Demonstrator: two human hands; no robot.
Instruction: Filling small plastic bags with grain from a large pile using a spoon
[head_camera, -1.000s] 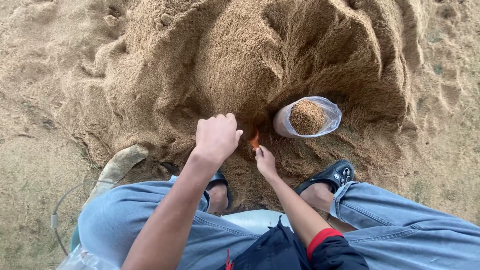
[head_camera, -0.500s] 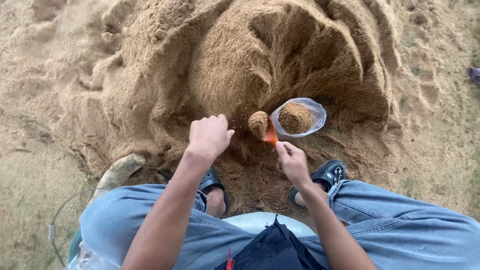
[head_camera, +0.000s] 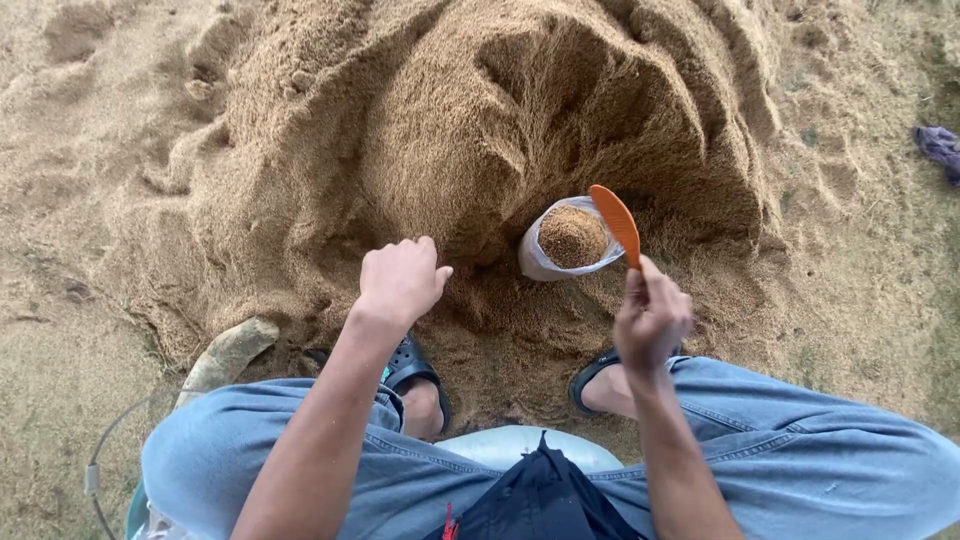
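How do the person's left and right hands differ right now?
The left hand is curled, holds nothing visible and rests low on the brown sandy heap. The right hand is raised and grips an orange plastic scoop beside the small clear bag full of the same material. Both are bare and reach forward past the knees.

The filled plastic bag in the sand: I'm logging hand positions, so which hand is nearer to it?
Right. The right hand is just below the bag, its orange scoop tipped over the bag's rim. The left hand rests on the sand pile, off to the bag's left.

left hand (head_camera: 400, 280) curled knuckles-up, right hand (head_camera: 652, 320) raised, fingers pinched
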